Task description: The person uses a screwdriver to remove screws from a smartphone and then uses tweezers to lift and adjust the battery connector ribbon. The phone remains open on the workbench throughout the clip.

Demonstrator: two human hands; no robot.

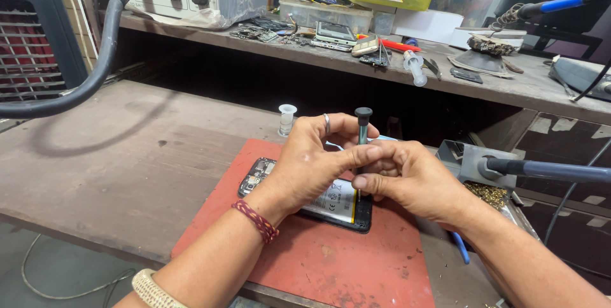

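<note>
Your right hand [407, 177] and left hand [312, 165] both pinch the screwdriver [363, 131], upright (tip down) over the phone [337, 205].

Small bottle [287, 119] just behind phone [305, 196]

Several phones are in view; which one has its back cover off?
The black phone on the red mat, under both hands, its battery exposed; those on the rear shelf look closed.
</note>
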